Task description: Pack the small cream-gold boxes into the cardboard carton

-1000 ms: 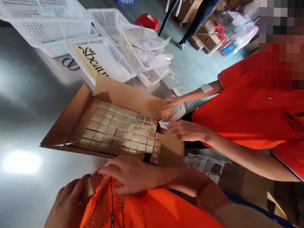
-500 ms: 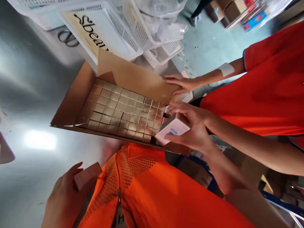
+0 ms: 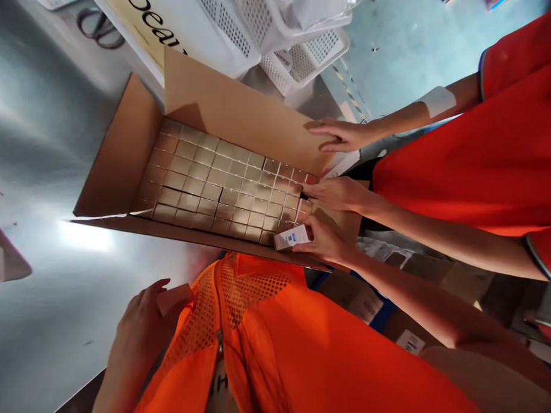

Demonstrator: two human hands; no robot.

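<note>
An open cardboard carton [image 3: 123,159] lies on the shiny metal table, packed with rows of small gold-topped boxes [image 3: 222,186]. My right hand [image 3: 326,241] is closed on a small white box [image 3: 292,237] at the carton's near right corner. My left hand [image 3: 140,322] is closed on a small pinkish box [image 3: 175,298] near my orange vest. A co-worker in a red shirt has one hand [image 3: 334,193] at the right end of the packed rows and the other hand [image 3: 339,135] flat on the carton's far flap.
White perforated baskets [image 3: 303,57] stand behind the carton, one holding a printed card [image 3: 138,9], another clear plastic bags. A brown box corner [image 3: 5,260] shows at the left edge. Cardboard boxes lie on the floor at lower right.
My right hand has brought the white box down to the carton's near right corner. The co-worker's near hand has moved to the end of the rows. My view has tilted downward.
</note>
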